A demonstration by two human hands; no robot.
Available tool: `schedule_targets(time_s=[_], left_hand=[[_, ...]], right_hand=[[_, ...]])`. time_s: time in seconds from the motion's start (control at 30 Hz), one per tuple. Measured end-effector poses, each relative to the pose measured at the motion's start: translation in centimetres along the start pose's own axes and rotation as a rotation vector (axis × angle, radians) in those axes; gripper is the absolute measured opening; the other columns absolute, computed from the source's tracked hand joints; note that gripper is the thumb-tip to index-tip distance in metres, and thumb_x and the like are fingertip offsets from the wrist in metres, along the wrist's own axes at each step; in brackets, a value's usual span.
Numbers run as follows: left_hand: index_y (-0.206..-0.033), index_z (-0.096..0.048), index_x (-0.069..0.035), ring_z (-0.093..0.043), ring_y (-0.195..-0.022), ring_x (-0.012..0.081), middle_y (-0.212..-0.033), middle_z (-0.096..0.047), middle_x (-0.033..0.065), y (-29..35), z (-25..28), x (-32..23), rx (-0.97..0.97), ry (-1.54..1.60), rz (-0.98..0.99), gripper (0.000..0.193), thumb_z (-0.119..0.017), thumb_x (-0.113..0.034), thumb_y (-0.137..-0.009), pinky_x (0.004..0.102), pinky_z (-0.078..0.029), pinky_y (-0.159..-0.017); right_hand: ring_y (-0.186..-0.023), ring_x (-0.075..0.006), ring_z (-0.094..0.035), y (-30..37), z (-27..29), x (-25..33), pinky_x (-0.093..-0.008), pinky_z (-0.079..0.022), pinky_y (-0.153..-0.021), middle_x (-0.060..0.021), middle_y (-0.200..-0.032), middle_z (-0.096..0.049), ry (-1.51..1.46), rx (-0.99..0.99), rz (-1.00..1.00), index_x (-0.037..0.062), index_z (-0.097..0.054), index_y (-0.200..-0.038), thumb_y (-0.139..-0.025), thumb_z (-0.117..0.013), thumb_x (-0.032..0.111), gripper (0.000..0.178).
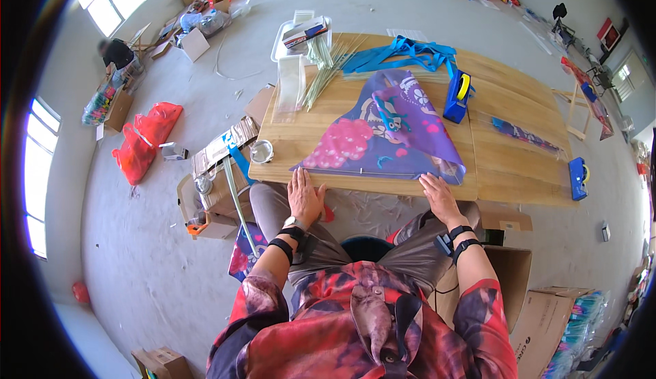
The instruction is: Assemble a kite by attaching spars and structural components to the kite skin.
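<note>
A purple printed sheet [342, 143] with pink flowers lies folded into a rough triangle on the wooden table [287, 167]. Along its near edge runs a thin pale rod [383, 173]. At that edge's left end, the fingers of my left hand [305, 198] lie stretched out and flat. My right hand [441, 198] rests with extended fingers near the right corner, touching the same edge. Nothing shows gripped in either hand. On top of the sheet sits a small bundle of teal pieces [391, 120]. A blue tape dispenser [456, 99] with a yellow core stands beyond the sheet's right side.
Blue ribbons [403, 56] and thin pale sticks [331, 71] lie at the table's far side, beside a white tray [277, 49]. A tape roll [261, 151] is at the left edge, another dispenser [578, 179] at the right. An open cardboard box [511, 269] stands beside me.
</note>
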State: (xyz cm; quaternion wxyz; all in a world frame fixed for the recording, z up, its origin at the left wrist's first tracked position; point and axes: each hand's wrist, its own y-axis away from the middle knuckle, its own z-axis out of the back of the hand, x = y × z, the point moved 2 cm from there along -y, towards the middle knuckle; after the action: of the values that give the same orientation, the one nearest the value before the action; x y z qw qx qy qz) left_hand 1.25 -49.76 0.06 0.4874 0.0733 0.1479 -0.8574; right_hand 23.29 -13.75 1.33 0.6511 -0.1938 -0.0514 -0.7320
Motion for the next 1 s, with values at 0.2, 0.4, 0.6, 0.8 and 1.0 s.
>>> schedule_targets(time_s=[0.2,0.4,0.6,0.8,1.0], left_hand=[[-0.150,-0.038,0.011,-0.029,-0.152,0.0394,-0.159,-0.036,0.0280,0.3,-0.2,0.4,0.025,-0.029,-0.022,0.079,-0.060,-0.044,-0.097,0.0504,-0.023,-0.123],[-0.150,-0.040,0.011,-0.028,-0.152,0.0400,-0.159,-0.036,0.0277,0.3,0.2,0.3,0.027,0.019,-0.019,0.078,-0.061,-0.043,-0.097,0.0514,-0.022,-0.123],[-0.146,-0.044,0.009,-0.033,-0.148,0.0395,-0.154,-0.041,0.0246,-1.1,0.1,-3.6,0.030,0.028,-0.175,0.069,-0.063,-0.033,-0.095,0.0554,-0.022,-0.122],[-0.147,-0.050,-0.004,-0.039,-0.144,0.0336,-0.153,-0.045,0.0166,-2.0,-1.9,-6.9,0.029,0.203,-0.449,0.062,-0.067,-0.026,-0.092,0.0509,-0.028,-0.120],[-0.146,-0.052,-0.008,-0.043,-0.140,0.0330,-0.149,-0.049,0.0164,-2.0,-0.9,-7.3,0.070,0.221,-0.482,0.058,-0.066,-0.023,-0.092,0.0505,-0.030,-0.118]], right_hand=[[-0.146,-0.0259,-0.043,-0.3,0.0,0.1,-0.0465,-0.032,-0.121,-0.0070,-0.152,-0.053,-0.002,0.045,-0.007,0.0090,-0.055,-0.145,-0.104,-0.053,0.016,0.042],[-0.145,-0.0276,-0.044,-0.3,0.3,0.5,-0.0481,-0.034,-0.120,-0.0084,-0.151,-0.054,0.009,0.050,-0.025,0.0084,-0.056,-0.144,-0.104,-0.053,0.016,0.041],[-0.141,-0.0290,-0.048,-0.8,0.6,0.8,-0.0474,-0.037,-0.117,-0.0097,-0.147,-0.057,-0.003,0.038,-0.052,0.0066,-0.060,-0.138,-0.103,-0.055,0.015,0.037],[-0.128,-0.0299,-0.056,-2.2,0.6,2.3,-0.0468,-0.040,-0.111,-0.0127,-0.134,-0.062,-0.048,-0.076,-0.201,0.0076,-0.063,-0.132,-0.101,-0.058,0.017,0.033],[-0.132,-0.0290,-0.051,-6.0,-0.4,8.5,-0.0487,-0.036,-0.113,-0.0116,-0.136,-0.057,0.062,-0.104,0.018,0.0110,-0.059,-0.140,-0.098,-0.063,0.019,0.043]])
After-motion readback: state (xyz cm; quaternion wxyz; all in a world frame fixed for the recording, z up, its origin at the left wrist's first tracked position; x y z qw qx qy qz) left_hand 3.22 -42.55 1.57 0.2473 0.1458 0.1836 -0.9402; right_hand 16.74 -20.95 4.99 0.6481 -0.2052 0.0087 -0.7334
